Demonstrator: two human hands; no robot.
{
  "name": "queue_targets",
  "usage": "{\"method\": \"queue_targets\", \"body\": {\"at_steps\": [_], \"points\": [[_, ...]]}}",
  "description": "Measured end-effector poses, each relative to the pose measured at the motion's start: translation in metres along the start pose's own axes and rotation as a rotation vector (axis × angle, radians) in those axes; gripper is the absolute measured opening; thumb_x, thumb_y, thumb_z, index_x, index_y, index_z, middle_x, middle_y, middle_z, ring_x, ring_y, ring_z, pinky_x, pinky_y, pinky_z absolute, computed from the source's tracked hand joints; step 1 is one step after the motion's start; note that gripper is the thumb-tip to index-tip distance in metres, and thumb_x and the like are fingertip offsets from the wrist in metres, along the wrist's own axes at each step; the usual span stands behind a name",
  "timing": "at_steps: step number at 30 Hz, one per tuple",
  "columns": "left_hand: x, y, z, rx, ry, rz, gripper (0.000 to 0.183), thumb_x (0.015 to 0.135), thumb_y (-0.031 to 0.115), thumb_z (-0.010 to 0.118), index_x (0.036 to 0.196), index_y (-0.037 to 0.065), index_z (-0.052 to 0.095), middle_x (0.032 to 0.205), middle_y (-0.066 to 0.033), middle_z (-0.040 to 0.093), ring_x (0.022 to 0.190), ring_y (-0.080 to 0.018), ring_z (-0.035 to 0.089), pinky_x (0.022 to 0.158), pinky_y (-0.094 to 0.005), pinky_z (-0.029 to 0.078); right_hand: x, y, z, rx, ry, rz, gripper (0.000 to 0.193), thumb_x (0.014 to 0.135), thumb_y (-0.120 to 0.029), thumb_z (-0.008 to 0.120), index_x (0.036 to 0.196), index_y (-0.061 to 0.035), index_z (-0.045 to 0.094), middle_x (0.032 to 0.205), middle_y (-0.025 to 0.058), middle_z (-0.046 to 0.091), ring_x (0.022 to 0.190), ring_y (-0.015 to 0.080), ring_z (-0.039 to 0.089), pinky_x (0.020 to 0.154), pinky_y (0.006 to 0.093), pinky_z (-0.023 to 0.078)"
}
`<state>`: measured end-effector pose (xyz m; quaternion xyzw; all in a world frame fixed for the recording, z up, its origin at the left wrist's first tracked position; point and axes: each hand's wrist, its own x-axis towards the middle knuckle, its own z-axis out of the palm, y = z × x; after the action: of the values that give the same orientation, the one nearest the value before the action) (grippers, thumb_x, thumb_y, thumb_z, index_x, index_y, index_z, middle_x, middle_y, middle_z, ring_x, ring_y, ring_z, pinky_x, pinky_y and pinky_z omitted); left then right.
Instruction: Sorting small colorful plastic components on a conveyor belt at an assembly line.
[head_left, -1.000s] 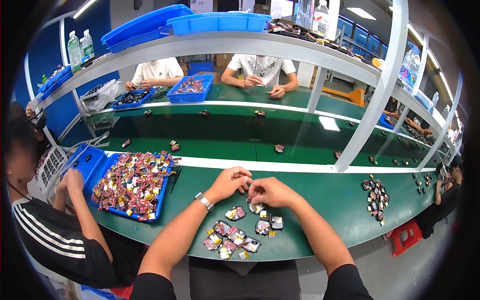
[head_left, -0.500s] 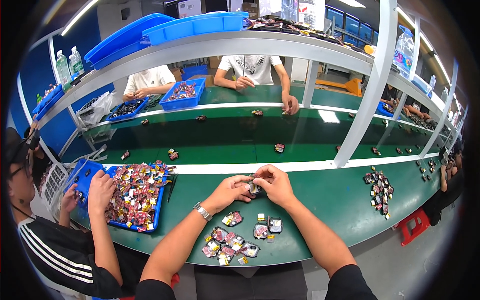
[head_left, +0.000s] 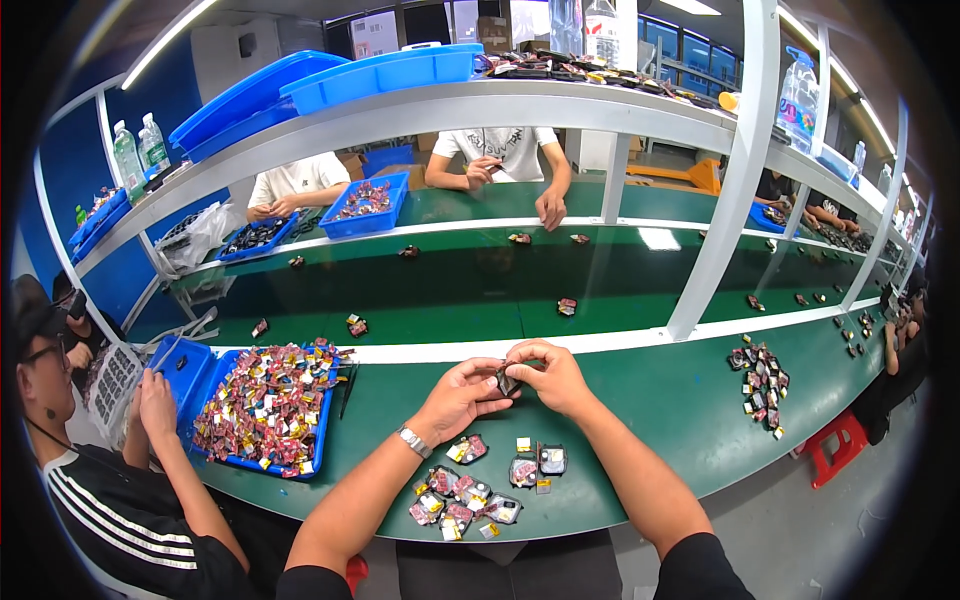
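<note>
Both my hands meet over the green bench around a small black electronic housing [head_left: 507,382]. Its dark outer side shows; the inside is mostly hidden by my fingers. My left hand [head_left: 452,402], with a metal watch on the wrist, grips it from the left. Fingers and thumb of my right hand [head_left: 553,377] pinch its upper right edge. Closer to me lies a loose group of similar housings [head_left: 455,497] with red boards and white-and-yellow parts. Just right of that group sit two more, an open housing [head_left: 552,459] and one with a red board [head_left: 522,471].
A blue tray [head_left: 325,425] heaped with red boards stands at left, dark tweezers [head_left: 348,390] beside it. A co-worker [head_left: 110,480] sits there. Another pile of units [head_left: 760,385] lies at right. Beyond a white rail [head_left: 600,342], units rest on a green belt [head_left: 450,280]; a shelf post [head_left: 730,180] rises there.
The housing in my hands has turned so its dark side faces up. The left co-worker's hand has drawn back from the tray. Across the belt, a person's hand has lifted off a unit.
</note>
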<state>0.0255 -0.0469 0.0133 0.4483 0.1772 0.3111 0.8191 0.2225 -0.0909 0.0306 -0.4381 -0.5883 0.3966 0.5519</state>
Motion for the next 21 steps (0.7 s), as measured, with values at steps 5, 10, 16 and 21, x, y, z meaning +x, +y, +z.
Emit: {"method": "queue_targets", "body": {"at_steps": [5, 10, 16, 21], "points": [[0.0, 0.0, 0.005, 0.117, 0.03, 0.058, 0.03, 0.097, 0.012, 0.054, 0.126, 0.003, 0.05, 0.112, -0.0144, 0.063, 0.102, -0.0277, 0.065, 0.084, -0.0336, 0.057, 0.001, -0.007, -0.017, -0.208, -0.212, -0.098, 0.014, 0.082, -0.008, 0.072, 0.096, -0.0096, 0.073, 0.121, 0.0083, 0.059, 0.114, 0.0222, 0.056, 0.099, 0.036, 0.044], [0.0, -0.004, 0.005, 0.392, 0.055, 0.081, 0.025, 0.101, 0.01, 0.046, 0.123, 0.0, 0.052, 0.103, -0.0105, 0.065, 0.087, -0.0164, 0.065, 0.075, -0.028, 0.057, 0.002, -0.027, -0.031, -0.47, -0.488, -0.135, 0.014, 0.081, -0.016, 0.074, 0.095, -0.0144, 0.075, 0.13, 0.0095, 0.054, 0.123, 0.0275, 0.048, 0.106, 0.04, 0.037], [0.0, -0.007, 0.012, 0.538, 0.014, 0.117, 0.025, 0.101, 0.008, 0.045, 0.123, -0.001, 0.053, 0.107, -0.0098, 0.065, 0.092, -0.0146, 0.065, 0.077, -0.027, 0.056, 0.003, -0.022, -0.03, -0.414, -0.577, -0.05, 0.011, 0.085, -0.017, 0.07, 0.092, -0.0102, 0.073, 0.13, 0.0105, 0.054, 0.12, 0.0276, 0.052, 0.103, 0.0394, 0.039], [0.001, -0.005, 0.014, 0.539, 0.04, 0.104, 0.027, 0.101, 0.009, 0.046, 0.125, -0.001, 0.052, 0.113, -0.0101, 0.064, 0.099, -0.0154, 0.064, 0.081, -0.0285, 0.057, -0.005, -0.021, -0.02, -0.524, -0.38, -0.144, 0.015, 0.084, -0.018, 0.069, 0.093, -0.0062, 0.071, 0.122, 0.0118, 0.058, 0.114, 0.0292, 0.055, 0.1, 0.0391, 0.042]]}}
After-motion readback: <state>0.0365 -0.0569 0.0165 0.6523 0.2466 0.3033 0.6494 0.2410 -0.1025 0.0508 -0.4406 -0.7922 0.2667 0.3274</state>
